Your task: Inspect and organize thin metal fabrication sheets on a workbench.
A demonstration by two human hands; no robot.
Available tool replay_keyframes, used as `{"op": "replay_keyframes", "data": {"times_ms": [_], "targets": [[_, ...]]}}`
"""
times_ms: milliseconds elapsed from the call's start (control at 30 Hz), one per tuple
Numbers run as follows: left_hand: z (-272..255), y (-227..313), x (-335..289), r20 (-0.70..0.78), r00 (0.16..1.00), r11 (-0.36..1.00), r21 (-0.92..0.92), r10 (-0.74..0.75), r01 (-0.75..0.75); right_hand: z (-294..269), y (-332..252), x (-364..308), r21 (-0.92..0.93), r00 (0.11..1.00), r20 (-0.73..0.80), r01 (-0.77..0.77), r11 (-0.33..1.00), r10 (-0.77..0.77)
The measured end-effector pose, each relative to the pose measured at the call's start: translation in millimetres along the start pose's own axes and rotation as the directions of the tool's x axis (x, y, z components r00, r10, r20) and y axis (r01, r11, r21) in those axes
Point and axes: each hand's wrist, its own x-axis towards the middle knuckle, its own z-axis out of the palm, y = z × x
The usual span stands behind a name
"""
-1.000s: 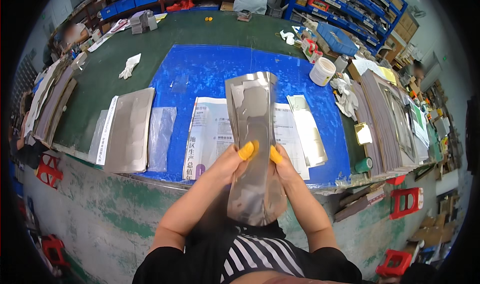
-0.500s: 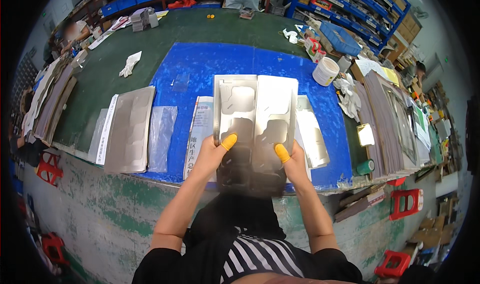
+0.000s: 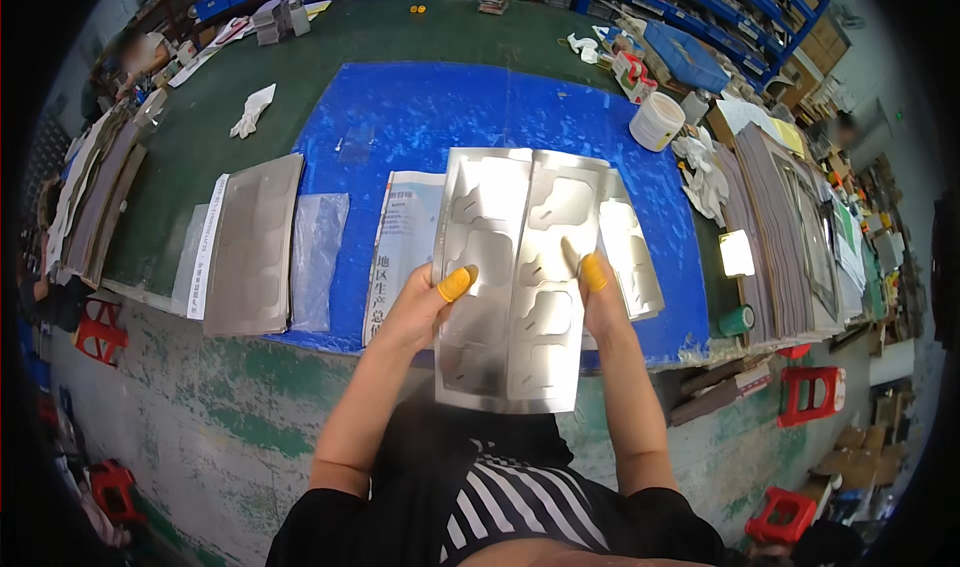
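Sheets of thin silvery metal [image 3: 520, 277], stamped with cut-out shapes, are held up side by side above the near edge of the blue mat [image 3: 420, 117]. Her left hand [image 3: 425, 312] pinches the left sheet's edge under a yellow-capped thumb; her right hand [image 3: 600, 302] clamps the right one the same way. They look light and springy, likely sharp-edged and easy to crease, so the plain outer margins seem the safest hold. Beneath lie a newspaper [image 3: 400, 252] and another sheet. Further left rests a grey stack [image 3: 250, 242], and a white tub [image 3: 657, 120] stands far right on the green bench [image 3: 200, 157]
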Motion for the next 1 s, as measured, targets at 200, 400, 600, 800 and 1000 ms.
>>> {"op": "replay_keyframes", "data": {"times_ms": [200, 400, 600, 800, 1000], "targets": [[-20.1, -5.3, 1.5, 0.129, 0.983, 0.870, 0.490, -0.131, 0.052, 17.0, -28.9, 18.2, -0.106, 0.962, -0.243, 0.101, 0.989, -0.125], [-8.7, 29.0, 18.6, 0.041, 0.998, 0.956, 0.287, 0.054, -0.064, 27.1, -13.9, -3.1, -0.092, 0.992, -0.107, 0.057, 0.994, -0.067], [1.5, 10.2, 30.8, 0.302, 0.951, 0.980, -0.197, 0.067, -0.006, 34.7, 12.7, 9.2, 0.062, 0.997, 0.054, 0.057, 0.996, -0.060], [3.8, 30.8, 21.0, 0.073, 0.990, 0.984, 0.130, 0.117, -0.126, 22.9, -19.7, -7.3, -0.203, 0.981, -0.005, 0.187, 0.961, -0.192], [3.5, 10.4, 39.8, 0.081, 0.994, 0.998, -0.010, 0.067, -0.066, 29.1, 1.5, 10.7, -0.088, 0.978, -0.072, 0.190, 0.978, -0.196]]}}
